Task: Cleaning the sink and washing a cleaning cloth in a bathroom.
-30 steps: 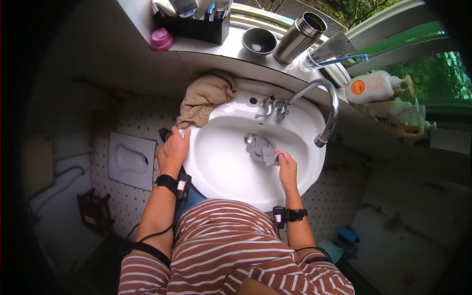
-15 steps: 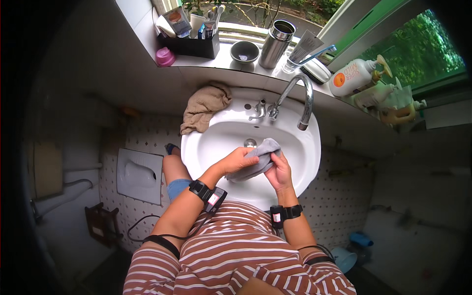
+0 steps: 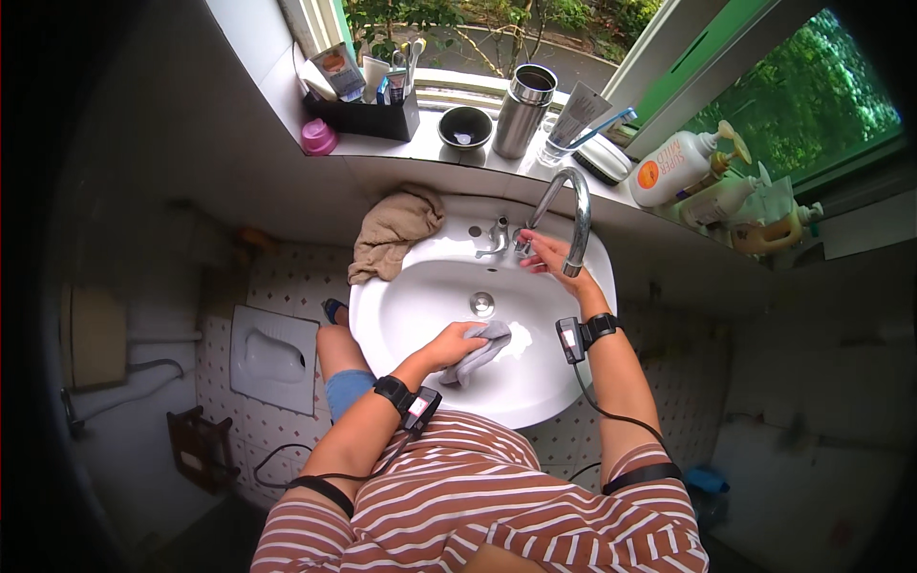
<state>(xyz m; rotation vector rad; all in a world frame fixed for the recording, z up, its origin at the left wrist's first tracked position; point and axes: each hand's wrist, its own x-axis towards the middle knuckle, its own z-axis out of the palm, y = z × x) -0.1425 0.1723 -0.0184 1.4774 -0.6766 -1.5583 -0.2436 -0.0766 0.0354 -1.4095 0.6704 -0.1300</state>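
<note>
A wet-looking grey cloth (image 3: 478, 353) hangs bunched over the white washbasin (image 3: 401, 329), with my left hand (image 3: 449, 346) closed on its upper part. My right hand (image 3: 554, 258) reaches behind the curved chrome spout (image 3: 580, 215), its fingers apart and slightly bent. Its fingertips are at the base of the chrome tap (image 3: 522, 244); I cannot tell whether they press on its handle. Just left of them stands a second, smaller chrome tap (image 3: 497, 237). No running water shows below the spout. The metal drain (image 3: 482, 304) lies beyond the cloth.
A brown towel (image 3: 394, 229) drapes over the basin's left rim. Along the windowsill stand a black organizer (image 3: 368, 116), a pink lid (image 3: 319, 137), a dark bowl (image 3: 465, 128), a steel flask (image 3: 523, 113), a glass with a toothbrush (image 3: 564, 143), and several pump bottles (image 3: 673, 170).
My right hand has let go of the grey cloth and moved up and away to the tap. My left hand keeps the cloth and has come slightly lower and nearer to me.
</note>
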